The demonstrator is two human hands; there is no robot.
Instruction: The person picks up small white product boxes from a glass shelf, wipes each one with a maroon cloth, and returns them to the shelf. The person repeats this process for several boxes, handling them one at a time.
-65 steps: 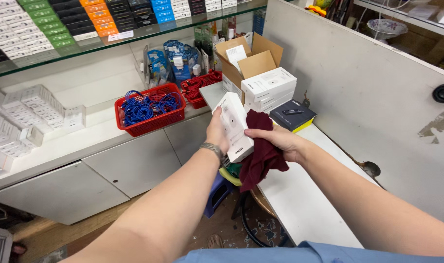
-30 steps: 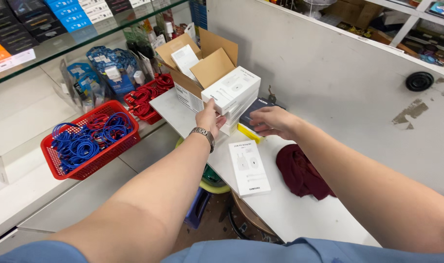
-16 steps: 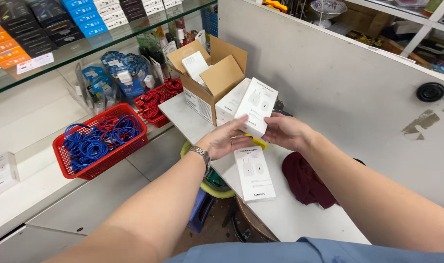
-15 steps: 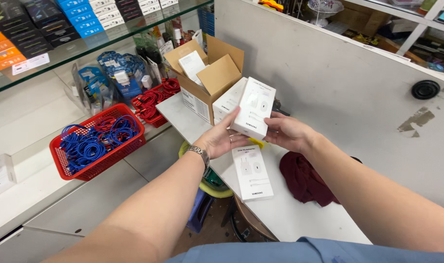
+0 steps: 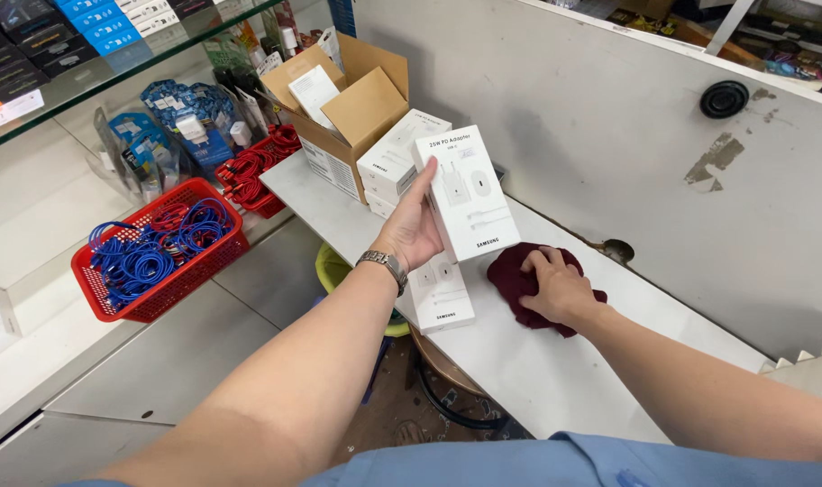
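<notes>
On the far left, clear of the work, a red basket of blue cables [image 5: 154,252] sits on the lower counter, with a second red basket of red cables [image 5: 262,171] behind it, just left of the white shelf. At the back end of that white shelf [image 5: 537,379] an open cardboard carton [image 5: 357,108] stands beside a short stack of white boxes [image 5: 397,162]. Near the shelf's front edge one white charger box [image 5: 442,293] lies flat, seemingly already handled. Above it the left hand [image 5: 411,230] is closed around the edge of another white adapter box [image 5: 470,194], thumb on its face, holding it up off the shelf and tilted. Just to the right, the right hand [image 5: 555,284] lies palm down with fingers spread on a maroon cloth [image 5: 519,275] (bunched, resting on the shelf near the grey partition), pressing rather than gripping it. Judging by this, one box is done, one is in hand with the cloth not yet brought to it, and the stack remains.
</notes>
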